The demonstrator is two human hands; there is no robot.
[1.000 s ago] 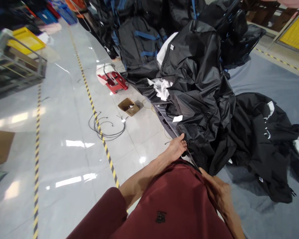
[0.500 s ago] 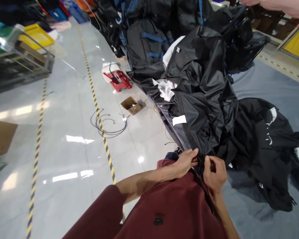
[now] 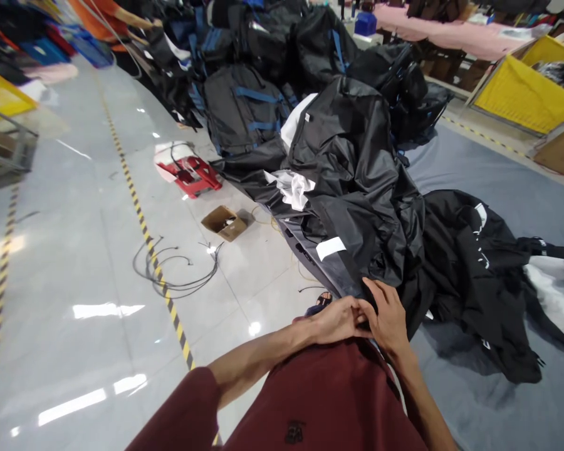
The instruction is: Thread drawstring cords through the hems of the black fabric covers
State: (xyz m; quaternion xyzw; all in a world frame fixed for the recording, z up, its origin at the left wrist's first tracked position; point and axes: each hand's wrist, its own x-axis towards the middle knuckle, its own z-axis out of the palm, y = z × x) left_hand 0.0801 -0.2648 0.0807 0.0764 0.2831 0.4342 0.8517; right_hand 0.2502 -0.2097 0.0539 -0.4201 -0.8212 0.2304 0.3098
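Close to my body, my left hand (image 3: 341,321) is closed, fingertips pressed together at the near edge of a large sheet of shiny black fabric (image 3: 371,222). My right hand (image 3: 388,316) touches it, with its fingers bent over the same black edge. Whatever small part lies between the fingertips is hidden. A dark band with a white label (image 3: 331,248) runs down the fabric towards my hands. Crumpled white material (image 3: 293,188) lies on the sheet. To the right, a matte black fabric piece (image 3: 474,275) with white marks rests on the grey-blue covered table (image 3: 455,382).
Black bags with blue straps (image 3: 244,106) are piled at the far end. On the floor to the left are a red stool (image 3: 195,177), a small cardboard box (image 3: 224,223) and loose black cords (image 3: 183,285). A person in orange (image 3: 101,22) stands beyond. A yellow bin (image 3: 529,91) stands far right.
My hands have come together at the fabric's edge; the right hand has moved left and its fingers now reach over the edge. The view has turned to the right.
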